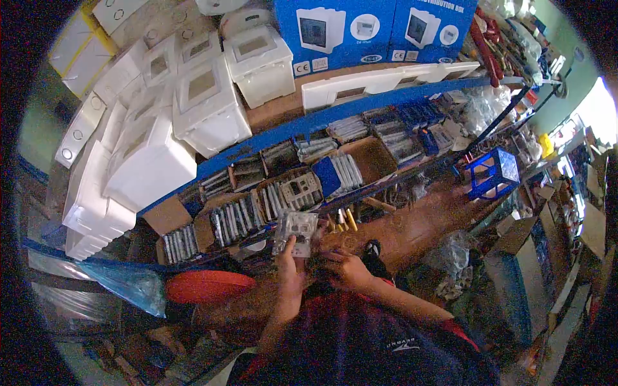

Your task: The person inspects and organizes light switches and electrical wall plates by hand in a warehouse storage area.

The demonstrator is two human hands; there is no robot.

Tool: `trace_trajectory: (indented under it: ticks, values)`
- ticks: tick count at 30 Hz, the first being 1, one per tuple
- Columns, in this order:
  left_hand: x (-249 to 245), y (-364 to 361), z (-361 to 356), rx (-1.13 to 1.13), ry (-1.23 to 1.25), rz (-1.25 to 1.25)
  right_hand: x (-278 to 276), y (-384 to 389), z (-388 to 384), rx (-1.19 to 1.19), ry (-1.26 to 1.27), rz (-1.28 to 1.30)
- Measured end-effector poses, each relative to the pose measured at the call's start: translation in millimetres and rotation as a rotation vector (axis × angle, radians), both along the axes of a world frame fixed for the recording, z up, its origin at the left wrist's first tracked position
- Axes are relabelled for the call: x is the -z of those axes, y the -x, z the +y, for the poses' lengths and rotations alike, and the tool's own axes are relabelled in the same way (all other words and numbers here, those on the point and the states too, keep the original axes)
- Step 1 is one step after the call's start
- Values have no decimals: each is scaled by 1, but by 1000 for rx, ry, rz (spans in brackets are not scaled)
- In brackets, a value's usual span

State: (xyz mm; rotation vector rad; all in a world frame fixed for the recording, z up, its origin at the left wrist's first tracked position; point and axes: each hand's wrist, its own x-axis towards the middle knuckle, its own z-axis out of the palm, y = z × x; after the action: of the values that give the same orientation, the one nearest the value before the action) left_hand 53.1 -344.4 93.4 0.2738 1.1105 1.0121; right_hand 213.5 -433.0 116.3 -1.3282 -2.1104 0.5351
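Fingers of left hand (290, 273) closed on lower edge of flat rectangular clear plastic packet (296, 231), long axis pointing away toward blue metal shelf (290, 128); right hand (346, 268) just beside, lower right, fingers curled, hold unclear.

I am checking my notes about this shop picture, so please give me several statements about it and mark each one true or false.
1. The left hand holds a clear packet in front of the shelves. True.
2. The right hand rests on the blue stool. False: it is close below the packet, and the stool stands far off to the right.
3. White boxes are stacked on the upper shelf. True.
4. The cartons at the very top are red. False: they are blue, with white boxes pictured on them.
5. A red round object lies to the left of the hands. True.
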Motion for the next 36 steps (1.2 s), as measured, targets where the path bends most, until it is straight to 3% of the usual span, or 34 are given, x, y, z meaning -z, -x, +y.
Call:
trace_trajectory:
  ticks: [2,4,6,8,10,12,13,15,17,19,21,25,28,29,31,34,36]
  values:
    - [97,27,19,115,-382,196,13,2,-10,76,177,78]
    - [116,38,31,116,-460,174,18,0,-18,143,324,164]
    - [65,26,56,3,-244,-69,17,-9,-20,199,433,253]
    - [25,16,85,-39,-88,-239,19,-21,-22,301,373,272]
    - [23,14,106,14,-206,-228,21,-34,-24,372,337,356]
    - [22,6,126,51,-251,-105,21,-43,-24,415,321,504]
    - [22,3,135,71,-274,-44,-1,-42,-26,554,276,450]
    - [71,9,171,118,-243,173,-1,-47,-31,609,407,443]
    - [79,0,190,127,-263,430,6,-56,-36,648,480,420]
    - [90,3,214,286,-496,724,30,-61,-44,673,508,381]
    - [42,-17,208,347,-673,748,56,-65,-53,675,505,391]
    - [36,-24,213,439,-716,491,56,-69,-61,751,520,585]
    - [60,-17,200,666,-573,281,46,-81,-46,903,867,1193]
    - [42,-27,178,689,-476,185,44,-84,-39,905,847,1297]
    - [35,-36,154,953,-478,154,41,-89,-23,912,808,1500]
    - [16,-52,121,1201,-534,136,39,-81,8,661,635,1024]
    - [16,-51,115,1227,-523,111,36,-76,17,593,662,998]
